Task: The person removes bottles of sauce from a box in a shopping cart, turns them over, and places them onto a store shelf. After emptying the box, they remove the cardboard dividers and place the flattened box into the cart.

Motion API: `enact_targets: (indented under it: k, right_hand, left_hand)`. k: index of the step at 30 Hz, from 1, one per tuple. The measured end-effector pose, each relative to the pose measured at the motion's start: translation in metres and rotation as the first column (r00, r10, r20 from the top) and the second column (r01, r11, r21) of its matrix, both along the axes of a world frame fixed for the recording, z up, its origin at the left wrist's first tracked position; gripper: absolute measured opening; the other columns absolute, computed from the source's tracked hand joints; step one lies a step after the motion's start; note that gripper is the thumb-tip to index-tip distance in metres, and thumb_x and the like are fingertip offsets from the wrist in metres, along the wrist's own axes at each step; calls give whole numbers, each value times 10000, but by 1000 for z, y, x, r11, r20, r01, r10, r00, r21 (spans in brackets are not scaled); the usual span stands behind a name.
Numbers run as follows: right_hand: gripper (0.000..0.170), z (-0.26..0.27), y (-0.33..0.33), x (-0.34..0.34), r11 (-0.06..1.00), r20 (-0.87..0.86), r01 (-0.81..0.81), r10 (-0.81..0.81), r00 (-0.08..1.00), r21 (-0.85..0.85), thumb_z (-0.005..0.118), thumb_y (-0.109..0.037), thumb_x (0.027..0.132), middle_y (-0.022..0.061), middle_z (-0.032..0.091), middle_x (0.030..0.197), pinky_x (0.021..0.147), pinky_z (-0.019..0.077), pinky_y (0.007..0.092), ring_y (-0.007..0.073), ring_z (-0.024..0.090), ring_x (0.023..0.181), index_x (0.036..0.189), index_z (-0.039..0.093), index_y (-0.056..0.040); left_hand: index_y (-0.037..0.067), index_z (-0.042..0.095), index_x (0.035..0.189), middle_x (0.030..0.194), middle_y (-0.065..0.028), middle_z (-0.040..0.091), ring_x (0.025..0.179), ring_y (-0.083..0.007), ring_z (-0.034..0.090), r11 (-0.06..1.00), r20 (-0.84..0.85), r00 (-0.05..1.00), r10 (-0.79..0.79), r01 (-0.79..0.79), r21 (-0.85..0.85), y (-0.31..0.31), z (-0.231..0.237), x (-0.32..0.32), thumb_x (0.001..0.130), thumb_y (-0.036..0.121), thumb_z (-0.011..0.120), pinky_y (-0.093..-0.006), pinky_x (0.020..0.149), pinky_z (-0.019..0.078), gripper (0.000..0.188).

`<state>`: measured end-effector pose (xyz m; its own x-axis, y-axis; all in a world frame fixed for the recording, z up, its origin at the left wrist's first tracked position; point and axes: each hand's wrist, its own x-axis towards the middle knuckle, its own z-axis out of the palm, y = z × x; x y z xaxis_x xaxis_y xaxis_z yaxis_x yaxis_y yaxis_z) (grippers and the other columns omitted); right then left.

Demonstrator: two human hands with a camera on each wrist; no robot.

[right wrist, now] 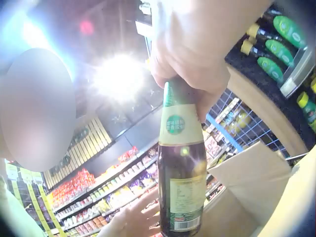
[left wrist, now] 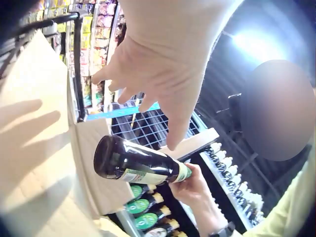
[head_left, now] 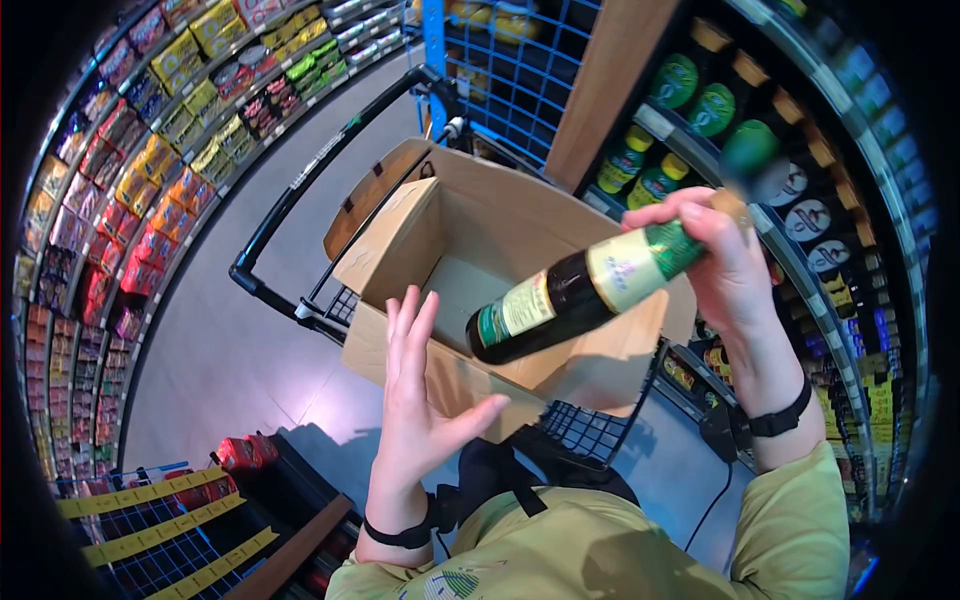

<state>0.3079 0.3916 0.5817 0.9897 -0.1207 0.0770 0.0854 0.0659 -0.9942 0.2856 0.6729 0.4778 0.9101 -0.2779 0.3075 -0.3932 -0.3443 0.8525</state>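
Observation:
My right hand [head_left: 735, 265] grips a dark glass bottle [head_left: 572, 300] by its green-wrapped neck. The bottle has cream and green labels and a tan cap, and it lies tilted with its base toward the lower left. Beneath it stands an open cardboard box [head_left: 400, 240] in a black shopping cart. My left hand [head_left: 415, 385] is spread near the box's front edge, fingers straight, holding nothing. From the left wrist, the bottle [left wrist: 136, 160] shows base-first, just past the left fingertips. In the right wrist view the back label of the bottle [right wrist: 185, 197] faces the camera.
The cart's black handle [head_left: 310, 170] is at the left of the box. Shelves of bottles [head_left: 690, 90] rise close on the right, beside a wooden post [head_left: 610, 90] and blue wire grid [head_left: 530, 70]. Packaged-goods shelves [head_left: 160, 170] curve along the left; grey floor [head_left: 210, 320] lies between.

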Motion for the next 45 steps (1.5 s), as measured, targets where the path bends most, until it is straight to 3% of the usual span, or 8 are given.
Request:
enact_targets:
  k: [4,9,13,17,22,29,34,45]
  right_hand:
    - [243,20,-59,-77,979,105,-69,49,993,194,606,-263,836,234,674,925,839,538,419,312,668,897,900,610,-29]
    - [264,27,-143,-187,927,195,-179,119,974,330,602,-299,817,262,663,868,785,558,441,364,672,863,820,582,-35]
    - [272,18,-214,-284,929,212,-145,74,974,341,595,-302,817,259,664,852,757,565,439,366,678,825,816,571,-31]
    - [355,-3,-283,-383,953,137,10,-54,989,304,607,-330,810,245,667,909,799,559,424,354,679,874,954,542,-12]
    - [260,-49,-327,-476,792,-191,563,-531,826,234,561,-239,910,169,640,1009,860,527,393,281,641,994,1062,507,-36]
    - [366,-106,-371,-533,770,-576,637,-539,614,-41,618,-437,882,22,604,705,437,369,193,70,531,521,906,605,-72]
    - [405,-148,-391,-502,733,-592,678,-523,613,54,618,-459,856,10,594,664,350,315,203,54,459,423,878,623,-54]
    - [317,-166,-422,-421,687,-587,726,-591,554,-6,612,-342,832,31,626,706,350,335,214,76,495,452,854,621,-26]
  left_hand:
    - [38,291,1454,1450,-192,363,1376,-313,303,848,-196,872,-448,344,-404,-44,30,-27,595,377,869,-446,1103,241,1089]
    - [41,43,1498,1477,-227,274,1367,-297,290,171,-220,-81,-972,399,-901,-167,27,-88,673,361,843,-385,1114,224,1192]
    - [-72,287,1401,1322,-293,460,1131,-353,563,144,-242,-658,-713,200,-969,-252,11,-183,602,326,861,-420,951,460,1062]
    - [-21,351,1371,1134,-157,589,1004,-235,606,156,-381,-525,-761,422,-893,-332,-6,-260,670,226,839,-349,908,472,889]
    - [23,379,1358,1181,-88,578,1044,-177,579,365,-497,111,-861,815,-450,-404,-50,-328,686,180,818,-342,927,467,818]
    - [72,468,1266,1115,-152,630,1028,-316,630,575,-390,573,-721,809,127,-441,-80,-371,632,229,822,-390,890,502,743]
    - [48,476,1234,1056,-194,628,979,-343,631,665,-249,718,-650,696,273,-452,-86,-357,618,204,820,-409,837,516,723]
    - [61,440,1279,1123,-175,627,1056,-316,617,572,-441,556,-704,812,110,-475,-99,-272,597,220,858,-385,900,491,816]
